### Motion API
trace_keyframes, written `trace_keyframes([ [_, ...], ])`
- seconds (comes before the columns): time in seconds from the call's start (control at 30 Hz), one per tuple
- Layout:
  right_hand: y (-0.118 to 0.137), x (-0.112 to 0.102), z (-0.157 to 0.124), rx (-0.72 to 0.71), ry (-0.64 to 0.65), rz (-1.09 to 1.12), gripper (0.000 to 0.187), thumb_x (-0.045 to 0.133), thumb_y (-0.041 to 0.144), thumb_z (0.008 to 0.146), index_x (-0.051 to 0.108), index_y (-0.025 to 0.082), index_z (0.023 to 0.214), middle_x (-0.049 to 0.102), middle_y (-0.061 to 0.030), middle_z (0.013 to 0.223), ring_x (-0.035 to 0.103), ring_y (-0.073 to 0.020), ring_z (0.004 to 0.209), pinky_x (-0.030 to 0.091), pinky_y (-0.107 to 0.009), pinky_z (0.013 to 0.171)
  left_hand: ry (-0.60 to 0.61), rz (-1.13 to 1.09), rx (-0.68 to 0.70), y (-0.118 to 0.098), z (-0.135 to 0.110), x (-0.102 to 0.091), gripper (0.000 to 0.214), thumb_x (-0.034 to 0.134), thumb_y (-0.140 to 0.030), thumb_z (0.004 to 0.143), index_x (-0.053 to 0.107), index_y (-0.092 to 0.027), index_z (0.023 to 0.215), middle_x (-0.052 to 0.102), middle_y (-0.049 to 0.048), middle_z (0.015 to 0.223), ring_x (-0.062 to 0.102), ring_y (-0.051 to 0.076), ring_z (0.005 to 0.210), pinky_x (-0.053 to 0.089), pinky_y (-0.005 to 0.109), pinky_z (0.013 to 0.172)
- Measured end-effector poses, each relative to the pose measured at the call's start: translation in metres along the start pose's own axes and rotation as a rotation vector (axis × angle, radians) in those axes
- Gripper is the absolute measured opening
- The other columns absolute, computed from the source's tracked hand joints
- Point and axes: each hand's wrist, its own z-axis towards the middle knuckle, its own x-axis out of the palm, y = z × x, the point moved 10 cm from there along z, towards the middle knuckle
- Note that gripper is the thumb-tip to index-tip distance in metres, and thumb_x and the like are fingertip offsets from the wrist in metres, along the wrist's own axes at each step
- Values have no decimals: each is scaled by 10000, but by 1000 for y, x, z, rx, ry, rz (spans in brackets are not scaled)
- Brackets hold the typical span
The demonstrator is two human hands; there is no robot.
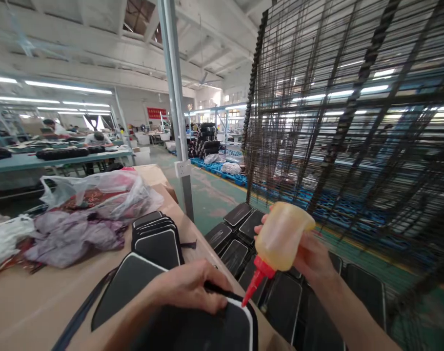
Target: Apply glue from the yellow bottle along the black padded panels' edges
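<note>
My right hand (312, 256) grips a yellowish squeeze bottle (280, 234) tipped downward. Its red nozzle (254, 287) points at the corner of a black panel (203, 326), where a white line of glue (249, 317) runs along the edge. My left hand (192, 287) pinches that same panel at its far edge, thumb on top and fingers partly hidden. Beyond the left hand, a stack of similar black panels (158, 246) with white-lined edges lies on the table.
The brown-covered table (115, 297) bears a clear plastic bag (105, 190) and crumpled cloth (71, 239) at left. Black panels (234, 256) lie on a rack to the right, below an upright wire grid (317, 107). A grey post (176, 97) stands ahead; people (95, 139) work at far tables.
</note>
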Motion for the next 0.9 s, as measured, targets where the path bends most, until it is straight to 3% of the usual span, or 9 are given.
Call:
trace_keyframes([
  [0.2,0,26,1,76,185,57,555,809,456,632,619,270,1119,634,-58,1083,605,-306,968,474,-494,869,110,-9,47,-20,13,14,181,576,-75,708,730,-112,795,567,-55,582,423,47,532,370,98,544],
  [0.33,1,41,-2,98,290,61,539,799,460,651,622,256,1118,644,-65,1044,610,-304,952,490,-469,837,123,-16,111,-30,17,19,240,603,-110,722,740,-68,915,666,3,698,522,74,587,401,99,550],
  [0.63,-3,59,-3,122,374,97,558,766,461,686,598,229,1166,637,-73,1024,611,-290,927,496,-435,815,219,-111,94,-34,19,31,333,619,-98,706,720,-46,1020,671,3,693,498,59,537,383,80,495],
  [0.9,-7,57,-5,140,369,126,584,770,455,682,580,230,1186,634,-73,1020,609,-286,919,493,-433,808,234,-102,137,-36,19,32,394,611,-134,703,687,5,1064,692,39,769,504,67,542,371,92,462],
])
